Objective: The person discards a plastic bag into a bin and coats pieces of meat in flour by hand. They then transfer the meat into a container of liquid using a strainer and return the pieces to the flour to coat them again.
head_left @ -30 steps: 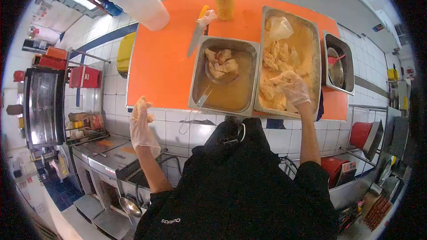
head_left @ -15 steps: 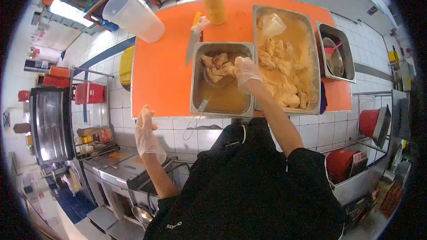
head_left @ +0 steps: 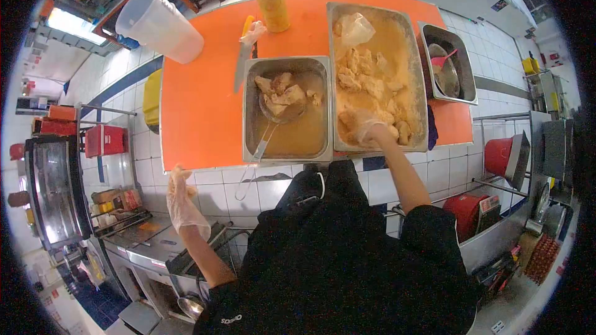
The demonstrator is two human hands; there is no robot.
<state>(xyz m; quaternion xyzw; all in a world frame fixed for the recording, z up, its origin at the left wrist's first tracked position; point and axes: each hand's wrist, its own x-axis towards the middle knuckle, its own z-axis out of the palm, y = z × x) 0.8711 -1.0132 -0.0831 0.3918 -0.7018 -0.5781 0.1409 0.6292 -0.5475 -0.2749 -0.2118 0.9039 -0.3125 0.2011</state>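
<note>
My right hand (head_left: 373,131), in a clear glove, reaches into the near left part of a large metal tray (head_left: 420,56) of orange-tan powder. Coated chicken pieces (head_left: 363,77) lie around it; its fingertips blur into the coating. Left of that tray stands a smaller metal pan (head_left: 251,111) with brownish liquid. In the pan, a wire strainer (head_left: 262,144) holds several pieces of chicken (head_left: 287,96), its handle sticking out over the near rim. My left hand (head_left: 180,195), gloved and crusted with coating at the fingers, hangs off the table's near left edge, fingers partly spread, holding nothing visible.
On the orange tabletop (head_left: 198,105) are a knife (head_left: 241,65), a yellow cylindrical container (head_left: 269,0) and a translucent bucket (head_left: 164,28). A clear plastic scoop (head_left: 356,30) lies in the tray. Rightward, a metal pan (head_left: 469,84) holds a bowl and a pink-handled utensil.
My right hand has moved from above the smaller pan into the large tray, toward its near side. My left hand stays off the table edge. The whole view has shifted slightly.
</note>
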